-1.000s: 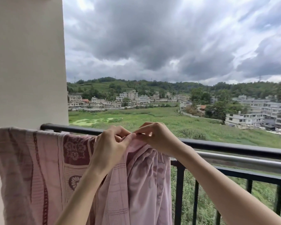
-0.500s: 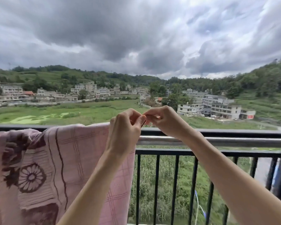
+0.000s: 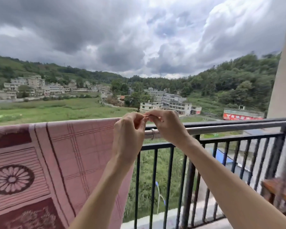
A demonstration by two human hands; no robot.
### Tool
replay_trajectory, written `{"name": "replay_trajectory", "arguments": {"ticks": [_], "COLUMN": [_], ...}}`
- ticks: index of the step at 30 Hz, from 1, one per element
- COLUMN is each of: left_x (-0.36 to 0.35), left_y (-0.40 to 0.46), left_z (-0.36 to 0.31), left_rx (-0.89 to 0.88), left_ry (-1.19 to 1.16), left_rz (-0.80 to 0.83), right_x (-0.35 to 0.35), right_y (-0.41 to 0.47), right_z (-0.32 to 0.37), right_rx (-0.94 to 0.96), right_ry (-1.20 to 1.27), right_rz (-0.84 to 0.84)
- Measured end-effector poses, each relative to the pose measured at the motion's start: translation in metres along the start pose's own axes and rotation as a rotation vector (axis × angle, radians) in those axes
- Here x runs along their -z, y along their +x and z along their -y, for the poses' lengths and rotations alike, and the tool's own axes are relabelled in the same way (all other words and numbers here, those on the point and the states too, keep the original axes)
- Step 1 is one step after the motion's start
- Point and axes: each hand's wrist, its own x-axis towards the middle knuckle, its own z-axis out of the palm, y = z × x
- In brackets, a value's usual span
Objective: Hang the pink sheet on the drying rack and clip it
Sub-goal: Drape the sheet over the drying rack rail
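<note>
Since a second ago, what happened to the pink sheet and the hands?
The pink sheet was bunched up; now it is spread flat along the rail. The left hand and right hand slid rightward along it. Both stayed together at the sheet's top edge, pinching something thin and dark.

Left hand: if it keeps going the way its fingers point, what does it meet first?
The left hand has its fingers curled toward the right hand, both pinching a small dark item too small to identify. That item and the right hand's fingertips come first. Depth looks equal, though one view can't confirm.
</note>
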Motion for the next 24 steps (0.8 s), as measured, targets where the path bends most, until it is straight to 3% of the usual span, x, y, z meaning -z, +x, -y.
{"name": "replay_trajectory", "arguments": {"ticks": [24], "left_x": [-0.386], "left_y": [0.027], "left_z": [-0.139], "left_rx": [-0.057], "left_ry": [-0.120], "left_rz": [0.117], "right_x": [0.216], "right_y": [-0.046], "right_z": [-0.344], "right_rx": [-0.156], "right_ry": [-0.084], "right_rz": [-0.060]}}
